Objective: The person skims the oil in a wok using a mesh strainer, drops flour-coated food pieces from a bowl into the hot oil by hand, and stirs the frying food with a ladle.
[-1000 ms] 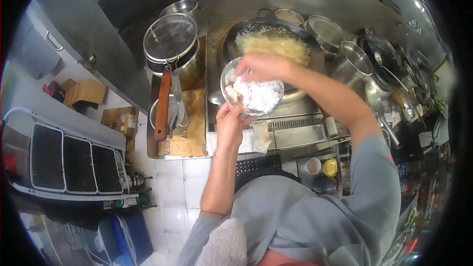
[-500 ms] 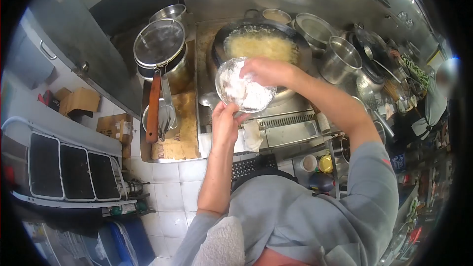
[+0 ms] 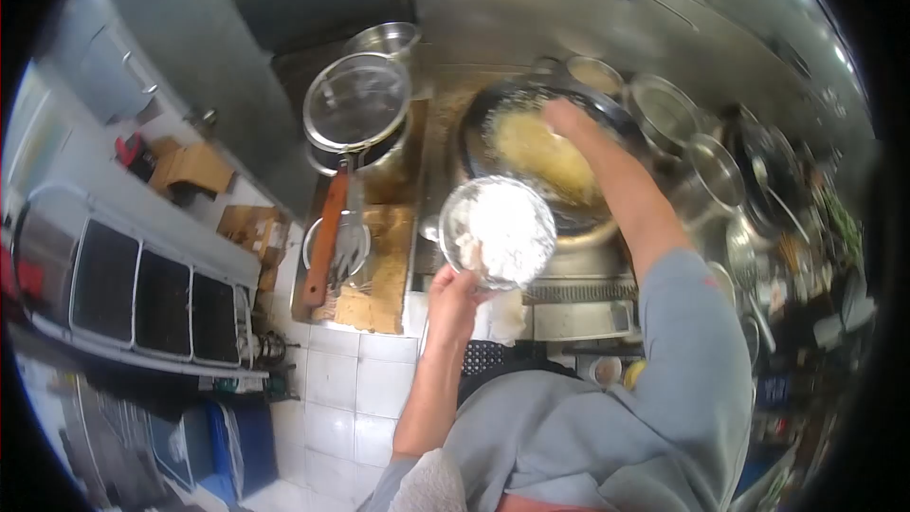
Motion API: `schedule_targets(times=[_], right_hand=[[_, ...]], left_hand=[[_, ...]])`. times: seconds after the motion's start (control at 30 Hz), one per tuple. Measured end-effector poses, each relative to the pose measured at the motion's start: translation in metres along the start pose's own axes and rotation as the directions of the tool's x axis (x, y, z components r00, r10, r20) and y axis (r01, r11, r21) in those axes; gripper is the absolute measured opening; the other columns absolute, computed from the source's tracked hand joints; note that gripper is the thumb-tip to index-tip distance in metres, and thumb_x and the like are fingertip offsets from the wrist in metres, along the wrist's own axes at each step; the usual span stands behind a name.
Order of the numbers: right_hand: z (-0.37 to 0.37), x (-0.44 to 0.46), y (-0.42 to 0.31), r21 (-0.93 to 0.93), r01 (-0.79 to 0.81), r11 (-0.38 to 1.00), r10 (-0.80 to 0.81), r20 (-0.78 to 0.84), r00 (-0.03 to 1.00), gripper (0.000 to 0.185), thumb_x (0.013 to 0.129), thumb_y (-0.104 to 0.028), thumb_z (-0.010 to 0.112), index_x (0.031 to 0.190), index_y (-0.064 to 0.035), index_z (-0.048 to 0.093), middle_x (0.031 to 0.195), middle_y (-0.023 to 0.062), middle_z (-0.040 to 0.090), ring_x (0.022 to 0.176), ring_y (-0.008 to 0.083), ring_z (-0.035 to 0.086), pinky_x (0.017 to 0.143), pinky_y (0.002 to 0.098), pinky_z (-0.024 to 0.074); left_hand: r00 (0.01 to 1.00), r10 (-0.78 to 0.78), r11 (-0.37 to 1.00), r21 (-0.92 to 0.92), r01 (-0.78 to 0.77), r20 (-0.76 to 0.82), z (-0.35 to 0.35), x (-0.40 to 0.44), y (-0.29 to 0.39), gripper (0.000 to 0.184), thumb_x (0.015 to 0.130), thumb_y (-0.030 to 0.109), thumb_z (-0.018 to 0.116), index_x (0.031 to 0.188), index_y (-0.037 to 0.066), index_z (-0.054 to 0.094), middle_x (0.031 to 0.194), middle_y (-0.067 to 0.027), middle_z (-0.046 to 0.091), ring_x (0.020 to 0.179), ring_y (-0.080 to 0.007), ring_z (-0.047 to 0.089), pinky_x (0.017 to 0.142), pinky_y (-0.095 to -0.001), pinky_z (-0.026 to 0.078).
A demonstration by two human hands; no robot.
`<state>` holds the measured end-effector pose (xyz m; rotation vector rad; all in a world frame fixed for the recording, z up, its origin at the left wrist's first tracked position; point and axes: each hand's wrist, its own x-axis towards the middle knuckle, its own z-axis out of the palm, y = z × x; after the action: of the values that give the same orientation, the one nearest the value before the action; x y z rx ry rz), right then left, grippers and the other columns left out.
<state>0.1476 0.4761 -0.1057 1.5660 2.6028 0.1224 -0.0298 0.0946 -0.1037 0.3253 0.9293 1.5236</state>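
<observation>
Holding metal bowl (image 3: 547, 248) in left hand (image 3: 455, 296), thumb and fingers pinching its near rim; bowl is held up on the near side of the wok (image 3: 477, 137). White powder (image 3: 509, 228) fills most of it, pale lumps (image 3: 470, 251) at left side. Right hand (image 3: 566, 120) is out over the frothing yellow liquid (image 3: 534, 154) in the wok, blurred: can't tell if fingers are spread or pinching anything. 1 mesh strainer (image 3: 358, 100) w/ wooden handle (image 3: 328, 237) sits on a pot (image 3: 398, 166) left of wok
</observation>
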Motion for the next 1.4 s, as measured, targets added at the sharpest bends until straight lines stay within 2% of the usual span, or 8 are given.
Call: schedule_targets(times=[0.1, 0.23, 0.3, 0.37, 0.53, 0.9, 1.0, 1.4], right_hand=[[0.014, 0.027, 0.030, 0.564, 0.006, 0.825, 0.254, -0.381, 0.889, 0.024, 0.082, -0.016, 0.047, 0.089, 0.0007, 0.063, 0.088, 0.0188, 0.063, 0.083, 0.0313, 0.060, 0.072, 0.0420, 0.0475], [-0.097, -0.027, -0.041, 0.130, 0.519, 0.845, -0.247, -0.765, 0.594, 0.015, 0.076, -0.008, 0.058, 0.086, 0.0005, 0.065, 0.077, 0.0154, 0.062, 0.069, 0.0260, 0.060, 0.064, 0.0373, 0.0462], [-0.135, -0.095, -0.106, 0.497, 0.571, 0.654, -0.318, -0.504, 0.803, 0.021, 0.070, -0.002, 0.064, 0.090, 0.0008, 0.065, 0.084, 0.0142, 0.064, 0.073, 0.0284, 0.062, 0.068, 0.0377, 0.0477], [-0.153, -0.158, -0.157, 0.442, 0.578, 0.685, -0.576, -0.157, 0.802, 0.025, 0.069, -0.006, 0.066, 0.093, -0.0021, 0.066, 0.087, 0.0143, 0.064, 0.077, 0.0307, 0.062, 0.073, 0.0389, 0.0481], [-0.116, -0.196, -0.190, 0.347, 0.637, 0.689, -0.673, -0.022, 0.740, 0.029, 0.065, -0.011, 0.069, 0.094, -0.0053, 0.065, 0.087, 0.0147, 0.062, 0.084, 0.0326, 0.060, 0.075, 0.0416, 0.0464], [-0.137, -0.160, -0.097, 0.674, 0.440, 0.594, -0.363, -0.265, 0.894, 0.022, 0.074, -0.008, 0.064, 0.096, -0.0061, 0.066, 0.087, 0.0103, 0.067, 0.079, 0.0223, 0.064, 0.071, 0.0347, 0.0491], [-0.120, -0.156, -0.106, 0.449, 0.499, 0.741, -0.431, -0.253, 0.866, 0.021, 0.073, -0.010, 0.066, 0.094, -0.0072, 0.068, 0.085, 0.0095, 0.068, 0.078, 0.0192, 0.064, 0.071, 0.0326, 0.0492], [-0.103, -0.131, -0.053, 0.602, 0.341, 0.722, -0.160, -0.335, 0.929, 0.018, 0.069, -0.011, 0.070, 0.087, -0.0077, 0.070, 0.080, 0.0120, 0.067, 0.072, 0.0223, 0.064, 0.067, 0.0327, 0.0492]], left_hand=[[0.999, 0.027, 0.998, 0.050, -0.025, -0.044, -0.030, 0.013, -0.018, 0.014, 0.080, -0.001, 0.046, 0.090, 0.000, 0.056, 0.087, -0.0113, 0.062, 0.080, -0.0219, 0.064, 0.068, -0.0398, 0.057], [1.000, 0.024, 1.000, -0.008, -0.024, -0.004, -0.015, 0.013, -0.001, 0.003, 0.079, 0.002, 0.052, 0.078, 0.005, 0.052, 0.090, -0.0091, 0.060, 0.081, -0.0187, 0.062, 0.066, -0.0355, 0.056], [0.999, -0.006, 1.000, -0.031, 0.007, 0.041, -0.006, 0.016, 0.004, 0.005, 0.079, 0.002, 0.052, 0.077, 0.006, 0.050, 0.090, -0.0083, 0.060, 0.082, -0.0175, 0.061, 0.067, -0.0348, 0.056], [0.996, 0.026, 0.999, -0.031, -0.024, 0.081, -0.003, 0.016, 0.006, 0.007, 0.079, 0.004, 0.054, 0.076, 0.007, 0.050, 0.090, -0.0073, 0.060, 0.080, -0.0161, 0.061, 0.066, -0.0343, 0.055], [0.994, 0.010, 0.999, 0.032, -0.014, 0.113, -0.005, 0.016, 0.004, 0.004, 0.081, 0.006, 0.056, 0.080, 0.007, 0.052, 0.084, -0.0054, 0.060, 0.078, -0.0155, 0.060, 0.065, -0.0340, 0.056], [0.980, -0.068, 0.997, -0.019, 0.072, 0.186, -0.008, 0.037, 0.014, 0.033, 0.079, 0.000, 0.049, 0.111, -0.003, 0.049, 0.104, -0.0152, 0.058, 0.093, -0.0285, 0.061, 0.078, -0.0443, 0.055], [0.985, -0.057, 0.997, -0.037, 0.064, 0.161, -0.003, 0.046, 0.015, 0.037, 0.078, -0.002, 0.047, 0.114, -0.005, 0.046, 0.110, -0.0178, 0.054, 0.096, -0.0343, 0.059, 0.081, -0.0469, 0.054], [0.995, -0.022, 0.999, -0.034, 0.026, 0.097, -0.019, 0.043, 0.016, 0.043, 0.076, -0.001, 0.044, 0.119, -0.001, 0.043, 0.117, -0.0165, 0.048, 0.106, -0.0348, 0.052, 0.083, -0.0522, 0.052]])
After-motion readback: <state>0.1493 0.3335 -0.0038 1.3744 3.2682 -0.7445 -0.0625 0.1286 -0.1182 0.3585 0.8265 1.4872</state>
